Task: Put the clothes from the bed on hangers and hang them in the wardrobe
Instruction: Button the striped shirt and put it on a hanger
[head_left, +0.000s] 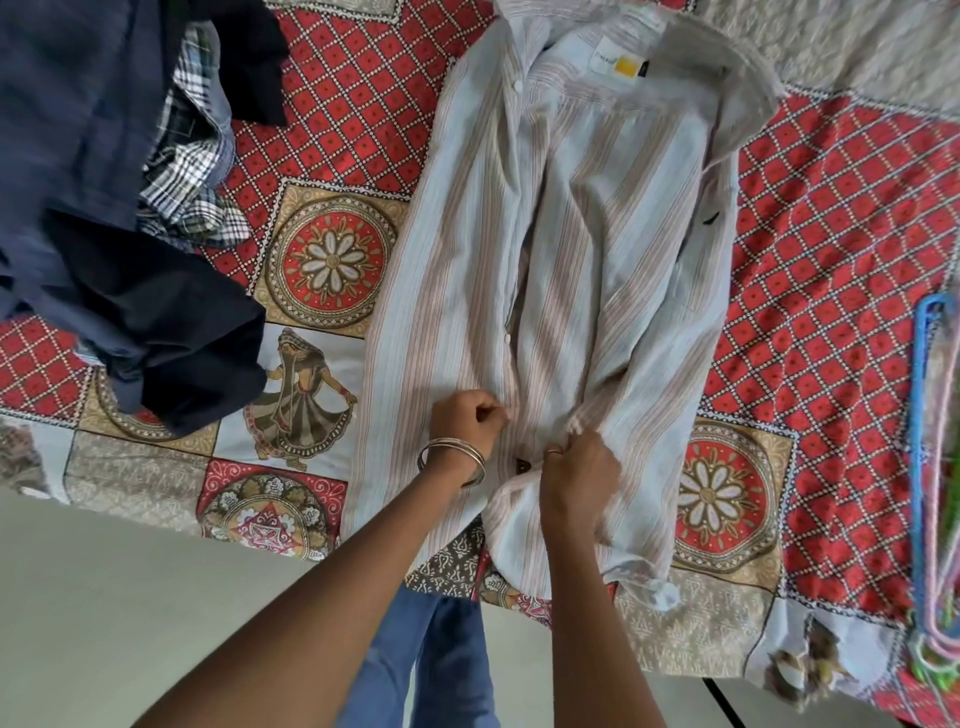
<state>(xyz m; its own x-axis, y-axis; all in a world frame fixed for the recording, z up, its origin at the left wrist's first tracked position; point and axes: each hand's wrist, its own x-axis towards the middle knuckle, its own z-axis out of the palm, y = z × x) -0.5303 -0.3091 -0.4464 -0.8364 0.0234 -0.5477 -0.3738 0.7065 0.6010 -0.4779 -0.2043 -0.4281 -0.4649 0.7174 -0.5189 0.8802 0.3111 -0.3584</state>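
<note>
two piles flank my work area: on the left of the bed a heap of dark navy garments (130, 291) lies over a checked shirt (192, 171), and at the far right edge a bundle of plastic hangers (930, 467), blue, pink and green, rests on the cover. i note the patterned bedspread (322, 260), red lattice with medallions and a dancer figure, under everything, and a pale fuzzy blanket (857, 41) at the top right corner. grey floor (104, 597) shows below the bed edge, with blue trouser legs (441, 675) in front of it. nothing lies over the striped shirt (597, 234), which is laid out along the middle of the bed, collar far from me with its label showing, hem near me and partly over the bed edge. the navy heap is near its left side but apart from it; the hangers are well apart on the right. my left hand (467, 421), bangles on the wrist, has its fingers curled and pinches the button edge of the shirt low on the front. my right hand (576, 478), just beside it, has its fingers closed on bunched fabric of the other front panel near the hem. both hands sit on the lower part of the shirt.
</note>
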